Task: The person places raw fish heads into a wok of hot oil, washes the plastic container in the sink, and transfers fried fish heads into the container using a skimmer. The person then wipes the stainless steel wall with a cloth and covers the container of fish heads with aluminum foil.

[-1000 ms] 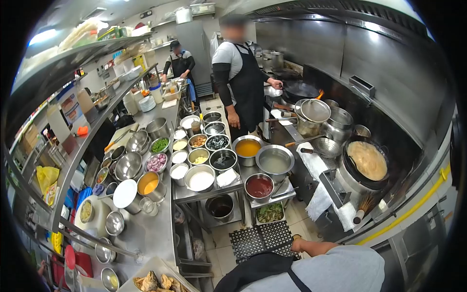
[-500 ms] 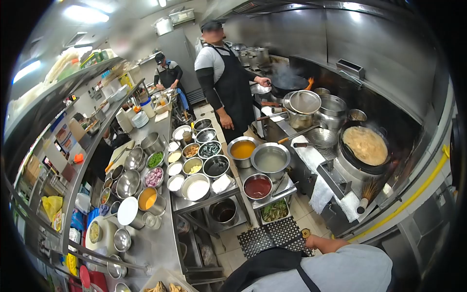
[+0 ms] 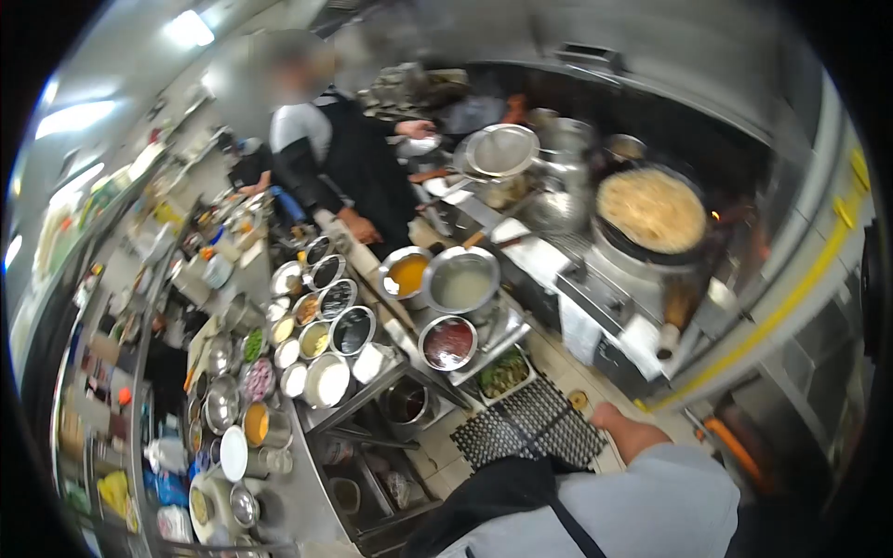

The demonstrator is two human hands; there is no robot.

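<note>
At the bottom right, my bare right arm (image 3: pixel 634 432) comes out of a grey sleeve (image 3: pixel 656 502). Its fingers do not show, so I cannot make out whether that hand is open or closed. Nearest to it are a small round brownish thing (image 3: pixel 579 400) and a black perforated mat (image 3: pixel 526 430) on the floor. My left hand is out of view. Ahead of me, a pot of dark red sauce (image 3: pixel 447 343) stands beside a pan of cloudy liquid (image 3: pixel 460 280) and a bowl of orange liquid (image 3: pixel 407 273).
A wok of frothy tan liquid (image 3: pixel 651 210) sits on the range at right, with a bamboo brush (image 3: pixel 676 312) nearby. A co-worker in a black apron (image 3: pixel 358 167) stands ahead. Ingredient pots (image 3: pixel 328 379) and a steel counter (image 3: pixel 302 484) are at left. A yellow pipe (image 3: pixel 772 325) runs along the right.
My view has turned to the right and blurred, so the co-worker and pots sit farther left. My right arm has come away from the round brownish thing. The wok near the co-worker is less distinct.
</note>
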